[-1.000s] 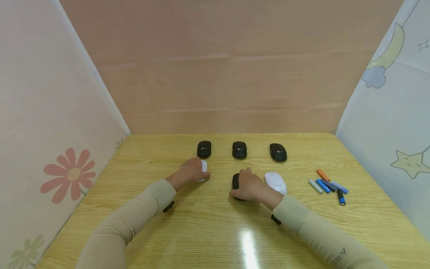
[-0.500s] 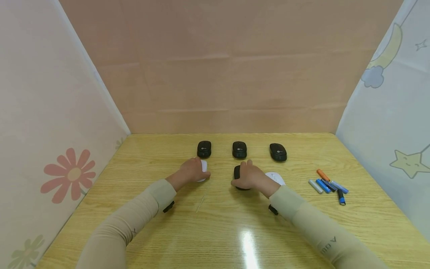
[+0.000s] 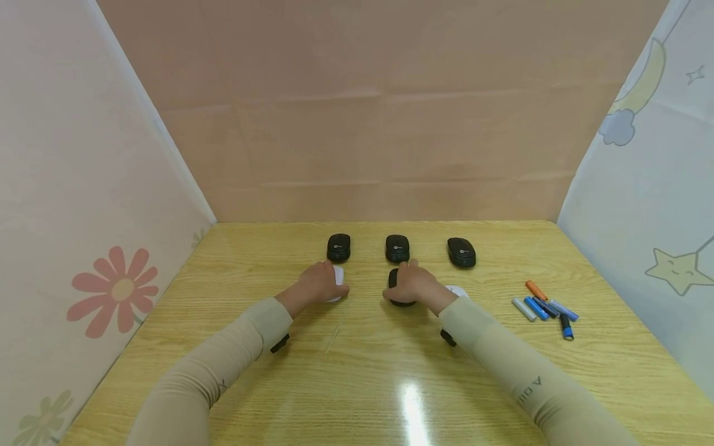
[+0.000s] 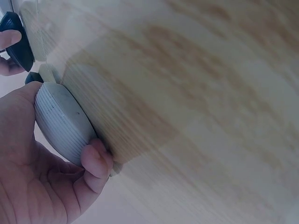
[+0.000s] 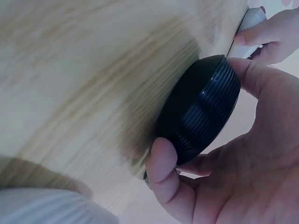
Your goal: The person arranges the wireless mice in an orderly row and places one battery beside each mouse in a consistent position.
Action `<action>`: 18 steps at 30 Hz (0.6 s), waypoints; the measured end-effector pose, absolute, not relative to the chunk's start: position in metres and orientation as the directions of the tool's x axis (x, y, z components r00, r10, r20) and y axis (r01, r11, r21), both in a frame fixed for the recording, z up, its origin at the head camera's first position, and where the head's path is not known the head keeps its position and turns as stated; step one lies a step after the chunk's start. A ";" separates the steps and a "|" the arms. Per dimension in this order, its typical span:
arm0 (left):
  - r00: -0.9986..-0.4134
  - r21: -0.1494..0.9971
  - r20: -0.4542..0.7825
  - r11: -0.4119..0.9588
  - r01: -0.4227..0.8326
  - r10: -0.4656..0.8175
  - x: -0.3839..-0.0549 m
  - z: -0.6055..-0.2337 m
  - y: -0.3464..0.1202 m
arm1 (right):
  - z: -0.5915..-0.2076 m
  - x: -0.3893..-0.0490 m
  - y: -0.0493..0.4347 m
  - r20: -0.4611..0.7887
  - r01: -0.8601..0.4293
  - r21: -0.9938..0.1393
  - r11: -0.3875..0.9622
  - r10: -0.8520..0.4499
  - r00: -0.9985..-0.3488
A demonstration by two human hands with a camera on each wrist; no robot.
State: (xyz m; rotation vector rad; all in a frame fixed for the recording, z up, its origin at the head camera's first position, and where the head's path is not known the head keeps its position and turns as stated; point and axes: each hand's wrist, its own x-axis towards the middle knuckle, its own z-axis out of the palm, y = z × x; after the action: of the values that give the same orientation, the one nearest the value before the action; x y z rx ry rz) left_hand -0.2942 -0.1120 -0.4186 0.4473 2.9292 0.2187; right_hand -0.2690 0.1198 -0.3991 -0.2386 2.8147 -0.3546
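On the left, my left hand [image 3: 316, 282] grips a white computer mouse [image 4: 63, 119] by its sides, thumb on one side and fingers on the other. My right hand [image 3: 414, 286] holds a black computer mouse [image 5: 201, 112] the same way, at or just above the table. Behind them three black mice form a row: a left one [image 3: 339, 247], a middle one [image 3: 398, 248] and a right one [image 3: 462, 253]. The white mouse lies just in front of the left one, the held black mouse in front of the middle one. Another white mouse [image 3: 456, 290] is mostly hidden by my right wrist.
Several small battery-like cylinders lie to the right, among them an orange one [image 3: 537, 290] and a black-and-blue one [image 3: 566, 327]. A thin pale line [image 3: 333, 337] marks the wooden table [image 3: 312, 390]. Printed cloth walls rise at both sides, with a plain one behind.
My right hand has moved the black mouse away from me, closer to the middle mouse of the back row. My left hand stays on the white mouse.
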 end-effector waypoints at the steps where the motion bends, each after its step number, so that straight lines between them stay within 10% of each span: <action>1: -0.941 0.171 -0.142 0.944 0.281 0.306 -0.294 -0.419 -0.112 | -0.400 -0.270 0.120 -0.269 -0.123 -0.267 0.956 -0.196 -0.943; 18: -0.941 0.181 -0.139 0.942 0.283 0.309 -0.293 -0.418 -0.112 | -0.402 -0.281 0.124 -0.302 -0.131 -0.278 0.951 -0.217 -0.928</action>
State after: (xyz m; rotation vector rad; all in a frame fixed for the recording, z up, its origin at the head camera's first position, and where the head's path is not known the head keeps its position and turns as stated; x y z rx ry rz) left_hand -0.2929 -0.1125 -0.4177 0.4503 2.9317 0.2366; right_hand -0.2806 0.1241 -0.4017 -0.2541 2.7707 -0.3633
